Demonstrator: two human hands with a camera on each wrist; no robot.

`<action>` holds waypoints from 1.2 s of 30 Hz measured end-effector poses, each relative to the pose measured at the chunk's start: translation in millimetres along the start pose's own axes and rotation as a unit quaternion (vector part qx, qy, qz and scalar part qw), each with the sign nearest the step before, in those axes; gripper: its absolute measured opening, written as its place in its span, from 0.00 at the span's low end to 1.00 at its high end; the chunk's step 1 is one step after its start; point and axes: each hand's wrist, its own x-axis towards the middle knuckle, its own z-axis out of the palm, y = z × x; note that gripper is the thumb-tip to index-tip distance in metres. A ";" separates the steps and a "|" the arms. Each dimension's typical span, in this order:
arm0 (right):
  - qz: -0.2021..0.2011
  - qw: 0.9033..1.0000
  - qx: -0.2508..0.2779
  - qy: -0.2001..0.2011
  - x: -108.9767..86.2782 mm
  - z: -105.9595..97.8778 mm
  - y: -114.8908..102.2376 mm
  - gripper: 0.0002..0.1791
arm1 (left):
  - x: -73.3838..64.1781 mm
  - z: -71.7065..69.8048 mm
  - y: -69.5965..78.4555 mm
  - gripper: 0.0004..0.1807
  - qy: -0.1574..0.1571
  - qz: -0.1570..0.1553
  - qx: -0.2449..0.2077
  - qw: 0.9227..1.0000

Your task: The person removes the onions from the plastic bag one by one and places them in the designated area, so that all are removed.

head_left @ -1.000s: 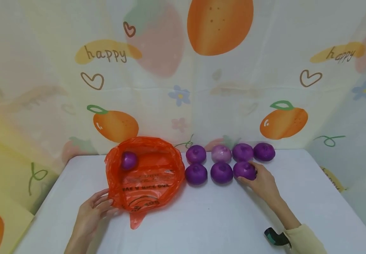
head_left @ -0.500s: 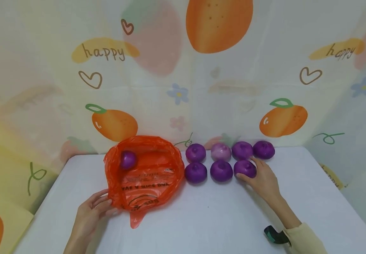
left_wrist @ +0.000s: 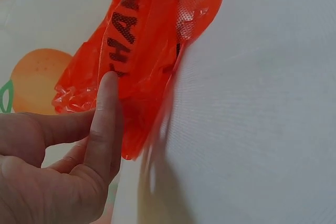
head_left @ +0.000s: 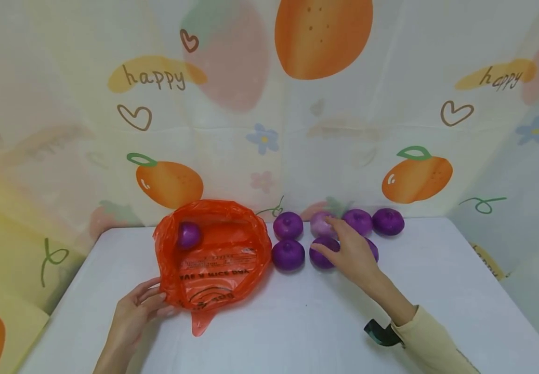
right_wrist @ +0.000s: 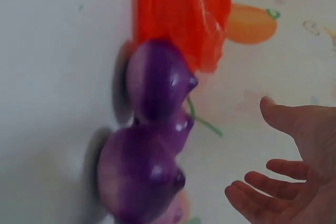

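Note:
An orange-red plastic bag [head_left: 213, 306] with black print stands with its wide mouth facing me, a purple onion [head_left: 189, 236] inside at the left. My left hand [head_left: 134, 314] is at the bag's lower left side; in the left wrist view its fingers reach against the plastic. My right hand [head_left: 351, 254] hovers over the onions with thumb and fingers spread, nothing between them. Behind its fingertips are a front-row onion [head_left: 323, 257] and a paler onion [head_left: 319, 224]. The hand partly hides another front-row onion [head_left: 373, 250]. In the right wrist view the onions lie left of the spread hand.
More purple onions stand in two rows right of the bag: one onion [head_left: 288, 254] in front by the bag, another onion [head_left: 288, 225] behind it, and a far-right onion [head_left: 388, 222]. A fruit-print cloth [head_left: 232, 145] hangs behind the white table [head_left: 269, 343].
My right hand has let go of the rightmost front-row onion and moved left, above the middle onions. That onion stays in place. The left hand and bag hold still.

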 end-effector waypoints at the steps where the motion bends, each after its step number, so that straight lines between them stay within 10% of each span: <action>1: -0.005 1.000 0.011 -0.004 2.8 2.8 -5.8 0.37 | 0.2 0.1 0.3 0.31 0.000 0.001 -0.001 1.000; 17: -0.058 0.987 0.093 -0.116 32.5 75.5 -87.4 0.37 | 1.7 2.6 0.2 0.31 0.007 0.002 -0.003 1.000; 36: 0.037 0.971 0.111 -0.208 92.7 177.6 -145.2 0.41 | 0.7 2.7 0.7 0.30 -0.001 0.033 -0.028 0.999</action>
